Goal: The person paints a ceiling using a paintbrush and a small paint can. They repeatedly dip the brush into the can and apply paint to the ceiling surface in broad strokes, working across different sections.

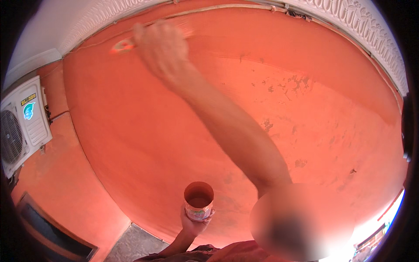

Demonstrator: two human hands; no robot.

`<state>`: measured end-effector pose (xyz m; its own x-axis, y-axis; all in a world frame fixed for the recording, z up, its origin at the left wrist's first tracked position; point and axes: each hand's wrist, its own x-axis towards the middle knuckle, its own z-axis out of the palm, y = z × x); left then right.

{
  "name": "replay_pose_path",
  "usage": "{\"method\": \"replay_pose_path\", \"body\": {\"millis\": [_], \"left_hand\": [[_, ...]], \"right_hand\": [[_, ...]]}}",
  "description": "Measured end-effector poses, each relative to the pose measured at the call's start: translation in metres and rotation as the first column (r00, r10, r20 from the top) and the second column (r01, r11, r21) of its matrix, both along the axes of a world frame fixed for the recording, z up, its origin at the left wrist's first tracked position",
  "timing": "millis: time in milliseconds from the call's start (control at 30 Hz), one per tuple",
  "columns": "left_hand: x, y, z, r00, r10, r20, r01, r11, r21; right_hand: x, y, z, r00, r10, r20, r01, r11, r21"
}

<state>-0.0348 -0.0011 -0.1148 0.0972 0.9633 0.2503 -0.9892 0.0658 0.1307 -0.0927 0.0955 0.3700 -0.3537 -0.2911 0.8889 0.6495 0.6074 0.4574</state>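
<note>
My right arm stretches up and across to the top left of the orange wall (pixel 144 122). My right hand (pixel 163 50), smeared by motion, is closed around a paintbrush (pixel 123 46). The brush's pale and orange handle end sticks out to the left of the fist; its bristles blur against the wall on the other side. Low in the middle, my left hand (pixel 195 225) is wrapped round a small round paint tub (pixel 198 213) from below. The tub is upright and has no lid. Its inner wall is orange, with reddish-brown paint showing inside.
Patches of peeled paint (pixel 299 82) mark the wall's right half. Pipes (pixel 227 6) and a white moulded cornice (pixel 366 26) run along the top. An air-conditioner unit (pixel 32 124) hangs at the left, above a dark framed opening (pixel 52 231). Grey floor (pixel 135 244) shows below.
</note>
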Motion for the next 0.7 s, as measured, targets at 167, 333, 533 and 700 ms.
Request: {"method": "replay_pose_path", "body": {"millis": [167, 333, 533, 700], "left_hand": [[0.011, 0.004, -0.005, 1.000, -0.012, 0.003, 0.012, 1.000, -0.017], [0.008, 0.010, -0.019, 0.996, -0.076, 0.046, 0.078, 0.995, -0.059], [-0.002, 0.011, -0.016, 0.991, -0.136, 0.004, 0.136, 0.989, -0.054], [-0.001, 0.014, -0.012, 0.985, -0.172, -0.025, 0.171, 0.984, -0.054]], "right_hand": [[0.043, -0.016, 0.011, 0.994, 0.103, -0.027, -0.105, 0.992, -0.077], [0.244, -0.004, 0.016, 0.964, 0.171, -0.203, -0.200, 0.971, -0.131], [0.458, -0.038, -0.020, 0.840, -0.083, -0.536, 0.015, 0.991, -0.131], [0.379, -0.039, -0.051, 0.751, -0.471, -0.463, 0.416, 0.882, -0.223]]}}
